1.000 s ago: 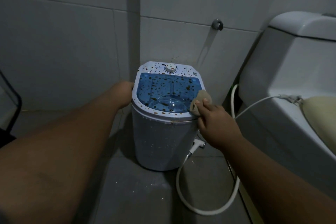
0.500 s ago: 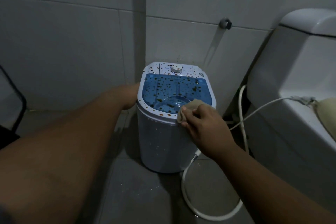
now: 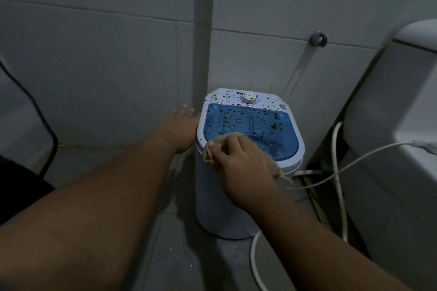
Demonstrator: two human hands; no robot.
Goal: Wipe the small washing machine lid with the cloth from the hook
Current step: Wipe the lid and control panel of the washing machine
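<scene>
A small white washing machine [image 3: 227,201] stands on the floor in the wall corner. Its blue see-through lid [image 3: 248,125] is dotted with brown spots, as is the white panel with a dial [image 3: 248,99] behind it. My right hand [image 3: 238,163] is shut on a beige cloth [image 3: 212,146] and presses it on the lid's near left edge; a tail of cloth hangs out to the right. My left hand [image 3: 183,125] lies flat against the machine's left side, fingers stretched out.
A white toilet [image 3: 397,139] fills the right side, close to the machine. A white hose [image 3: 337,172] and a thin cord run between them and loop on the tiled floor. A metal hook [image 3: 318,38] sits on the wall above. A black cable hangs at far left.
My right hand has slid the cloth leftwards along the lid's front edge, from the right rim to the near left. My left hand's fingers have straightened against the machine's side.
</scene>
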